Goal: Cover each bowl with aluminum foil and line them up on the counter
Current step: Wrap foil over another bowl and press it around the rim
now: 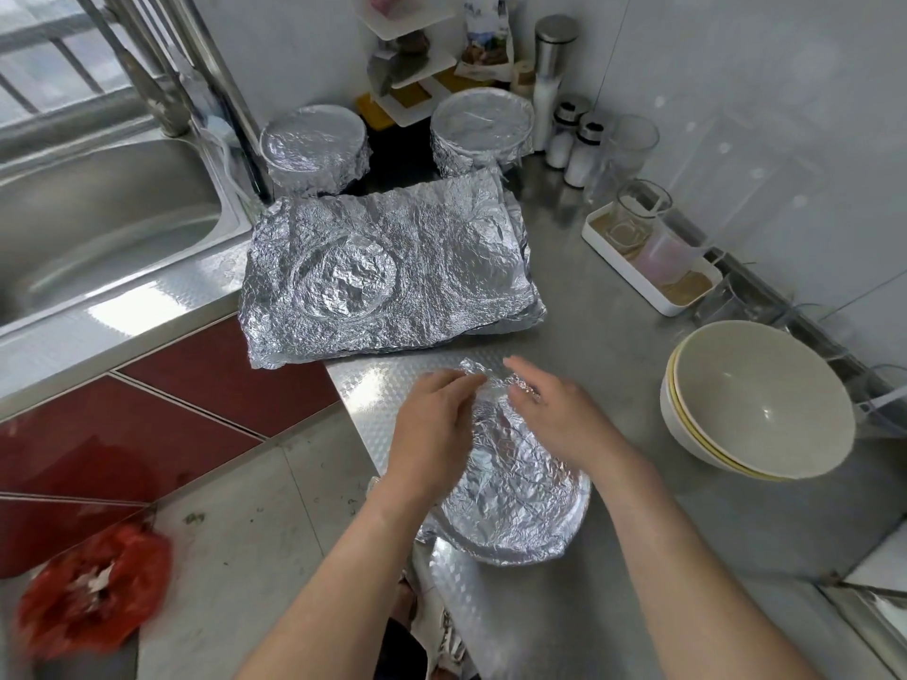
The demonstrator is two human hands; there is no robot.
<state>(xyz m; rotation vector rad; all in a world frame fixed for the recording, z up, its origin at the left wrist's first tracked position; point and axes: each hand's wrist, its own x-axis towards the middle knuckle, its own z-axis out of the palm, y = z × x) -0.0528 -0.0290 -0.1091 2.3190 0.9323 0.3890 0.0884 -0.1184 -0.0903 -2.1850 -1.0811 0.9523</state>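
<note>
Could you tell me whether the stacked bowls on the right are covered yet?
Uncovered: the stacked bowls show a bare beige inside, with nothing over the rim.

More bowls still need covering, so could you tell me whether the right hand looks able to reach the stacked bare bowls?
Probably yes: the stacked bowls stand on the counter off to the side of the right hand, with nothing lying between them.

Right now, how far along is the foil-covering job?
Done: the back-left covered bowl and back-right covered bowl stand side by side. In hand: a third bowl at the front, foil over it, left hand and right hand touching the foil at its far rim. Left: the stacked bare bowls on the right; spare foil sheets lie in the middle.
</note>
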